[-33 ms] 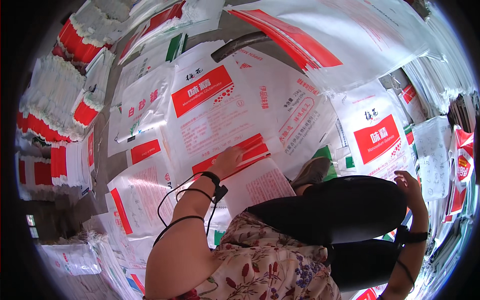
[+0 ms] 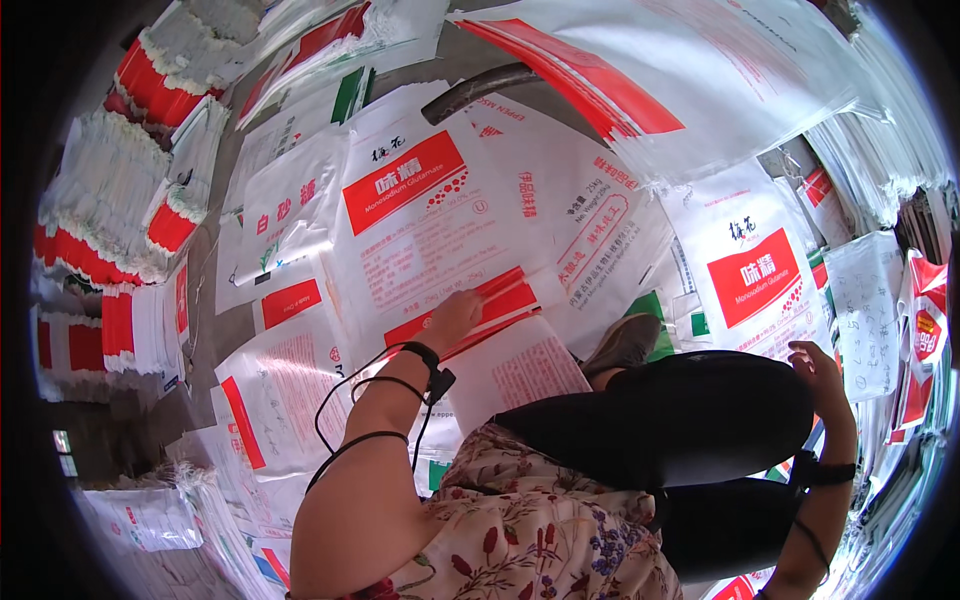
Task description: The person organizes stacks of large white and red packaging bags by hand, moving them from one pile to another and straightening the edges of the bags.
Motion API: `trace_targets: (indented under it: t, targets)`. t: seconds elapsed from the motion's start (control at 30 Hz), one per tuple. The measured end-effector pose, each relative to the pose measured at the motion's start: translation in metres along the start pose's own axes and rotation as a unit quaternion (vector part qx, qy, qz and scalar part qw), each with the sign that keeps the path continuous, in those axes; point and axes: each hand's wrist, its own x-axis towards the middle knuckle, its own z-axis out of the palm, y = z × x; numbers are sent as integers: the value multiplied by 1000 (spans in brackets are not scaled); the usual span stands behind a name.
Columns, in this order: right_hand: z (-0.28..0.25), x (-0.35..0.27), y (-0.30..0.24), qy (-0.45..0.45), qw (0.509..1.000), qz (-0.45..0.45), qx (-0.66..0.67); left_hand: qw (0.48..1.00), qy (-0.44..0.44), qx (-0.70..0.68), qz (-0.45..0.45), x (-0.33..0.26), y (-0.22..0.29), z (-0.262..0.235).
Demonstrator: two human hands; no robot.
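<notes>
My left hand [image 2: 456, 320] rests on a white plastic woven sack [image 2: 400, 255] with red panels, over its lower red band. Its fingers are stretched forward and lie on the sack; nothing shows in them. My right hand [image 2: 822, 376] hangs beside my right knee, fingers apart and slightly bent, holding nothing. Near it, at right, lies a similar white sack [image 2: 752, 275] with a red panel. A folded white sack piece [image 2: 530, 370] with fine red print lies just below my left hand, next to my shoe [image 2: 625, 343].
Stacks of folded red-and-white sacks [image 2: 110, 190] stand at left. A big white sack pile with a red edge [image 2: 610, 85] sits at the far side, beside a dark curved bar [image 2: 478, 92]. More sack stacks [image 2: 925, 330] line the right. A black cable [image 2: 345, 410] loops along my left forearm.
</notes>
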Motion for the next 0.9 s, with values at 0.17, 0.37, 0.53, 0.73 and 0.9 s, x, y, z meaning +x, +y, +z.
trace_targets:
  t: [0.17, 0.37, 0.53, 0.73, 0.9]
  targets:
    - [1, 0, 4, 2, 1000, 2, -8, 992, 108, 28, -60, 14, 0, -16]
    - [4, 1, 4, 6, 1000, 1, 3, 986, 97, 107, -86, 26, -2, -36]
    - [2, -2, 3, 4, 1000, 15, 6, 979, 144, 144, -27, 33, -8, -40]
    - [1, -4, 6, -4, 1000, 10, 0, 964, 156, 216, -22, 36, -1, -54]
    - [2, -3, 2, -1, 1000, 11, 5, 951, 180, 252, 0, 40, 13, -83]
